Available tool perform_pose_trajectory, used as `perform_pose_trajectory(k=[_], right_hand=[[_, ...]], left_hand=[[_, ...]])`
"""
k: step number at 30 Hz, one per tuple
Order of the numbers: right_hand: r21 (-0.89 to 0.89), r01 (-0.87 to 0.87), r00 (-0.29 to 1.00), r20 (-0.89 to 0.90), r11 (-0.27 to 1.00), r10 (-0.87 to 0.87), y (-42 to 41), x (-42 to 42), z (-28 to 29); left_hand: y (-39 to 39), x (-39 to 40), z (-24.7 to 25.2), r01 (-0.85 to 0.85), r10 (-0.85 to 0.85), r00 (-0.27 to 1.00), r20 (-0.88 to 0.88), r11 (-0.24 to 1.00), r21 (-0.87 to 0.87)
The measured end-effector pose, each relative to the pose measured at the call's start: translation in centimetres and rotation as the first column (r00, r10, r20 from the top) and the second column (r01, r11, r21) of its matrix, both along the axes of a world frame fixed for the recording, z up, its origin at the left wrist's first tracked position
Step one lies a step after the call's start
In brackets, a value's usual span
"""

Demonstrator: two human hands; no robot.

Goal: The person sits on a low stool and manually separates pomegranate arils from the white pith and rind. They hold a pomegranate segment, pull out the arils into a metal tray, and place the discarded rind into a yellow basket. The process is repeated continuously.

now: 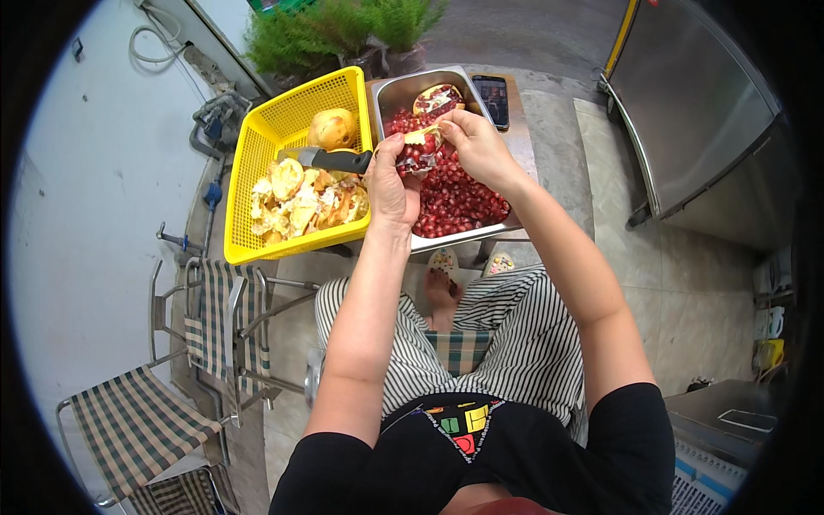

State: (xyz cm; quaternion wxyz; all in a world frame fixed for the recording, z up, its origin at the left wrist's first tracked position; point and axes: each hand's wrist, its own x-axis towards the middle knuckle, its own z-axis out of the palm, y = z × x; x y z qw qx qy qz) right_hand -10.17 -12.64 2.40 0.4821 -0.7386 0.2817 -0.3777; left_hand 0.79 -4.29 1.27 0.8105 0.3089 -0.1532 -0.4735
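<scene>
Over a steel pan [444, 241] of loose red arils, my left hand [394, 187] holds a piece of pomegranate [420, 154] with yellowish rind. The fingers of my right hand [475, 143] pinch the rind edge of that same piece. A cut pomegranate [438, 100] lies at the far end of the pan. Left of the pan, a yellow plastic basket [243, 193] contains a whole pomegranate [333, 129] and a heap of peeled rind [306, 203]. A knife with a black handle [341, 161] lies over the basket's contents, its handle end close to my left hand.
A phone [491, 100] lies on the small table [520, 138] right of the pan. Potted feathery plants [341, 29] stand beyond. Folding chairs with checked fabric [145, 431] are at the left, and a steel cabinet [695, 96] stands at the right.
</scene>
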Motion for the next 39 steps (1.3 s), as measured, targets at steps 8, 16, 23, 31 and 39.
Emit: perform_pose_trajectory(k=[8,16,23,31,39], right_hand=[[-0.007,-0.147,0.975,-0.170,0.989,0.144,-2.5,1.1,0.4],[0.244,-0.114,0.985,-0.096,0.963,0.141,-1.9,0.3,1.7],[0.316,-0.153,0.982,0.153,0.936,0.109,0.2,-1.7,2.9],[0.228,-0.215,0.971,0.158,0.950,0.181,0.1,-2.6,2.1],[0.401,-0.277,0.947,0.268,0.873,0.178,-0.1,-1.9,1.7]], left_hand=[[-0.3,0.2,-1.0,0.054,-0.056,0.995,0.079,0.998,0.031],[0.3,-0.3,-0.4,-0.008,0.009,0.995,0.097,1.000,-0.013],[0.3,-0.3,-1.0,-0.130,0.147,0.955,0.258,0.988,-0.082],[0.2,-0.3,-1.1,-0.129,0.149,0.914,0.377,0.989,-0.078],[0.1,0.0,-0.9,-0.118,0.121,0.964,0.235,0.993,-0.027]])
